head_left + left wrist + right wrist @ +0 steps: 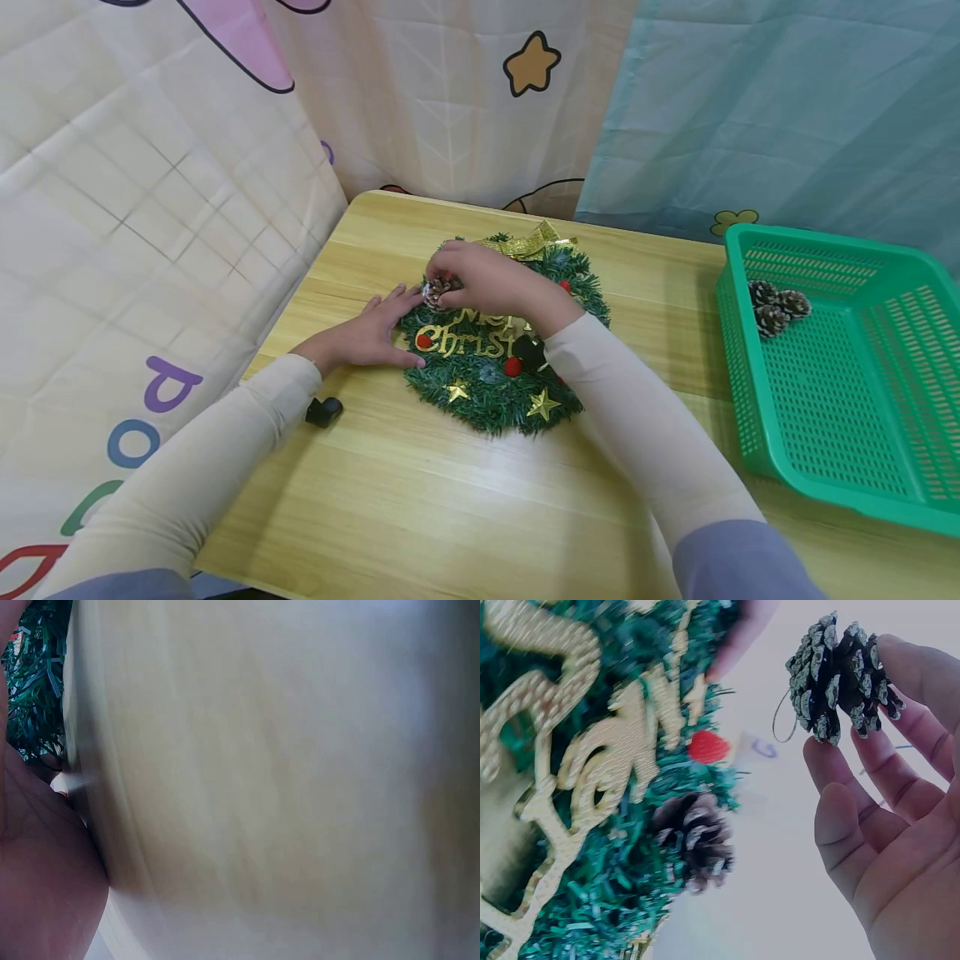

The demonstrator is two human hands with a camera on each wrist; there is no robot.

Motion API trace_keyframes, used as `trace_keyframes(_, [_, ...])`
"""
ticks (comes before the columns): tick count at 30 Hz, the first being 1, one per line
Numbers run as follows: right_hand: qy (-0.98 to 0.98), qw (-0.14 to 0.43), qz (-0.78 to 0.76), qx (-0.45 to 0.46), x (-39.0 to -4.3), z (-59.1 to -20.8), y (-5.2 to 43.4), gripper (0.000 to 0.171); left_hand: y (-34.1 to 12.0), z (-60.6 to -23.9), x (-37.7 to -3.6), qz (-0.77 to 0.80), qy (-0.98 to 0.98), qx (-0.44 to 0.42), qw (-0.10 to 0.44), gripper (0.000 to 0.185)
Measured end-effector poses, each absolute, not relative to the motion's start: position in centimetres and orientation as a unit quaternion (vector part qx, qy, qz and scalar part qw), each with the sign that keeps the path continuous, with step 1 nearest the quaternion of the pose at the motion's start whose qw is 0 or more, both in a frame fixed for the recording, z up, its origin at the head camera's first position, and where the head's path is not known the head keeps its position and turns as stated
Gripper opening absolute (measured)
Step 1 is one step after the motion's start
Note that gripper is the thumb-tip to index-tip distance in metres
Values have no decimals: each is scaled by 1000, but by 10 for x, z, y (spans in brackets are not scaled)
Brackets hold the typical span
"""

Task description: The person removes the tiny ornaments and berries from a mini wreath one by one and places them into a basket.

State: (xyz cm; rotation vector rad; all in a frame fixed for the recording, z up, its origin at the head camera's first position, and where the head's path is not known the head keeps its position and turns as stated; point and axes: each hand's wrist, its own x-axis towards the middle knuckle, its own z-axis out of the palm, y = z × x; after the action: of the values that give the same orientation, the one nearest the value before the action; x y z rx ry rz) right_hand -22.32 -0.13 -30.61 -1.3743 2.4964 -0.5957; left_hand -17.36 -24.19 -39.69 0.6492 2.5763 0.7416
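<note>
Wreath [495, 367] mid-table [450, 500], basket [862, 433] right, pinecones [776, 307] inside

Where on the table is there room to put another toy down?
The bare table in front of the wreath, between the two sleeves, is free. So is the strip between the wreath and the green basket. It is crowded on the wreath's left side, where the left hand, right hand and pine cone meet.

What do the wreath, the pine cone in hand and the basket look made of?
Wreath: likely plastic, stiff glossy green needles. Pine cone: real-looking woody scales with whitish tips, thin wire loop. Basket: moulded green plastic, perforated mesh walls.
</note>
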Motion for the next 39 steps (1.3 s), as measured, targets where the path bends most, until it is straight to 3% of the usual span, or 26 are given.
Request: trace_keyframes(39, [876, -17, -239, -418, -156, -265, 92, 25, -244, -401, -175, 279, 912, 242, 176, 110])
